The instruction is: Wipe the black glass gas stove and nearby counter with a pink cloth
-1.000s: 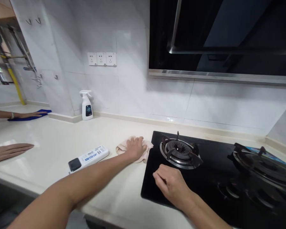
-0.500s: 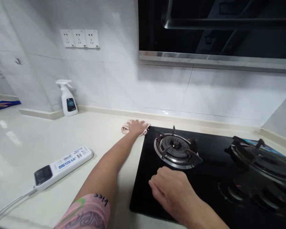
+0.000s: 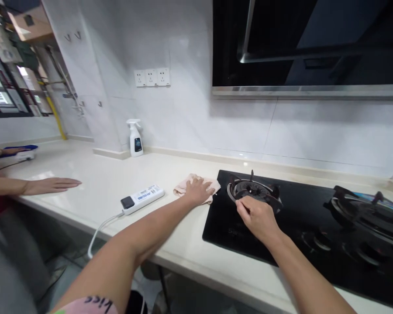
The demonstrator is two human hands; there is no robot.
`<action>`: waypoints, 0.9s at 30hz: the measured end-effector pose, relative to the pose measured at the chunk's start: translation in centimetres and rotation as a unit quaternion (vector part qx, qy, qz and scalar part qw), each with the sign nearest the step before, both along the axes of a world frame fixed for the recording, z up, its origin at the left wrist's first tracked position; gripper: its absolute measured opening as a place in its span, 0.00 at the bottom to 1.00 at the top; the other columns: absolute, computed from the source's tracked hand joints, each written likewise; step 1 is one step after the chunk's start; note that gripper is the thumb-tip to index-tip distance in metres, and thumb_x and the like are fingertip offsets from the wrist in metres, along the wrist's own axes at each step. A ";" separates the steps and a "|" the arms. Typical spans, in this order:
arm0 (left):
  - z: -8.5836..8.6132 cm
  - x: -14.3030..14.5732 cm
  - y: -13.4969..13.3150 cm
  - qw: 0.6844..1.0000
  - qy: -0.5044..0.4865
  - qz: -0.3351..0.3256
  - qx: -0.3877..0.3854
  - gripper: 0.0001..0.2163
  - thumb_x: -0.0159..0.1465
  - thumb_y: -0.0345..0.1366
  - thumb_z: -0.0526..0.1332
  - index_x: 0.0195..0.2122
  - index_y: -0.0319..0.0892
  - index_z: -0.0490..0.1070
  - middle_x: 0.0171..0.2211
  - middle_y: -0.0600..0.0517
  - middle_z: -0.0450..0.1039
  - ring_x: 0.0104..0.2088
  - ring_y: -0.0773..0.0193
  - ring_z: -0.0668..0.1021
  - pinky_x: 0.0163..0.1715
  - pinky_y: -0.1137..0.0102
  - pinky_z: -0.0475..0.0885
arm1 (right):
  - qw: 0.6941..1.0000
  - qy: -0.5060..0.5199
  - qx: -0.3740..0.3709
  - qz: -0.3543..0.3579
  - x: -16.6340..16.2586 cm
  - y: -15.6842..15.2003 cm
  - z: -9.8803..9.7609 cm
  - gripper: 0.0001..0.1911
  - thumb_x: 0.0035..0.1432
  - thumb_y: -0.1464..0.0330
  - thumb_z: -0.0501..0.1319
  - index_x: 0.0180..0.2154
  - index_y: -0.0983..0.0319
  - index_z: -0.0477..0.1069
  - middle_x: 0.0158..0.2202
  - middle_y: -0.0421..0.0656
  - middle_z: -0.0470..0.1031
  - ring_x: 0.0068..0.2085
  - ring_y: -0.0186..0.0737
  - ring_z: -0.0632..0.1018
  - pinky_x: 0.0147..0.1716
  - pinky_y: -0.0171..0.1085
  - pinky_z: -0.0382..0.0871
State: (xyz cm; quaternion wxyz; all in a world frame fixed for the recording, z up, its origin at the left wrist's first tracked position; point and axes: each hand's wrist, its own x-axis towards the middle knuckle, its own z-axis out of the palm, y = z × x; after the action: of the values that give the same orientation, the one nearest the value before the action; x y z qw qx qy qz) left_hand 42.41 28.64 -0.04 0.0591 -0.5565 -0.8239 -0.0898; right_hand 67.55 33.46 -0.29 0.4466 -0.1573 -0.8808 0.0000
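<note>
My left hand (image 3: 198,191) presses down on a pale pink cleaning cloth (image 3: 182,185), its fingers bent over the fabric. The cloth lies bunched on the white counter, beside the left edge of the black gas hob (image 3: 225,222). Curled into a fist, my right hand (image 3: 257,216) hovers over the hob, just in front of the left burner (image 3: 251,189) and partly covering it. Nothing sticks out of that fist.
A white power strip (image 3: 143,199) with a cable lies left of my forearm. A spray bottle (image 3: 136,138) stands by the wall. At the left, another person's hand (image 3: 52,186) rests on the counter, and a blue cloth (image 3: 29,148) lies farther back. The range hood (image 3: 301,90) hangs above.
The view has swung left, bringing the other person's hand and the window into sight. My left hand and the cloth have come slightly nearer along the counter. My right hand stays in a fist.
</note>
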 end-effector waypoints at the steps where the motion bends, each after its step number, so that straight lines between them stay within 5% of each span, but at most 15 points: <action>1: -0.1 0.6 -1.7 1.000 0.005 -0.009 0.000 0.24 0.72 0.55 0.52 0.65 0.54 0.66 0.69 0.44 0.62 0.69 0.41 0.61 0.65 0.37 0.56 | 1.000 0.001 0.001 -0.002 0.0 0.0 -0.2 0.22 0.74 0.63 0.51 0.26 0.59 0.67 0.25 0.40 0.71 0.26 0.34 0.71 0.31 0.37 0.57; 8: -0.6 3.7 -14.7 0.995 0.037 -0.095 -0.007 0.25 0.73 0.57 0.49 0.67 0.59 0.65 0.72 0.48 0.59 0.70 0.46 0.62 0.65 0.44 0.59 | 1.000 -0.006 0.020 0.012 -0.3 -0.1 -1.3 0.22 0.74 0.61 0.52 0.26 0.59 0.67 0.25 0.39 0.73 0.26 0.35 0.71 0.30 0.37 0.55; 13: 0.3 2.8 -19.8 0.989 -0.009 -0.146 -0.038 0.27 0.71 0.60 0.51 0.69 0.62 0.62 0.74 0.49 0.54 0.72 0.45 0.60 0.67 0.43 0.56 | 0.999 -0.032 0.026 0.006 -0.4 0.2 -2.3 0.23 0.74 0.59 0.51 0.26 0.58 0.67 0.24 0.39 0.72 0.25 0.36 0.71 0.29 0.38 0.54; 19: 1.5 -0.9 -20.5 0.992 -0.030 -0.110 -0.060 0.29 0.70 0.61 0.53 0.69 0.57 0.64 0.75 0.46 0.52 0.74 0.45 0.56 0.69 0.47 0.54 | 0.998 -0.054 0.027 0.015 -0.4 0.2 -2.6 0.24 0.74 0.59 0.50 0.25 0.58 0.68 0.25 0.41 0.73 0.26 0.37 0.71 0.29 0.37 0.54; 27: 1.2 -3.7 -16.7 0.997 -0.017 -0.065 -0.031 0.27 0.71 0.59 0.51 0.67 0.58 0.66 0.72 0.50 0.59 0.72 0.47 0.60 0.67 0.50 0.57 | 0.997 -0.080 0.009 0.019 -0.7 0.1 -2.7 0.24 0.74 0.59 0.52 0.25 0.59 0.68 0.25 0.40 0.72 0.26 0.36 0.70 0.29 0.38 0.52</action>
State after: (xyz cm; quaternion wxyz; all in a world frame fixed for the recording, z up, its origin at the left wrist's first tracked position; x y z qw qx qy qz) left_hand 38.68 11.90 1.16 0.0224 -0.6092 -0.7889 -0.0773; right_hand 66.86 33.52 -3.03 0.3757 -0.1358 -0.9167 -0.0116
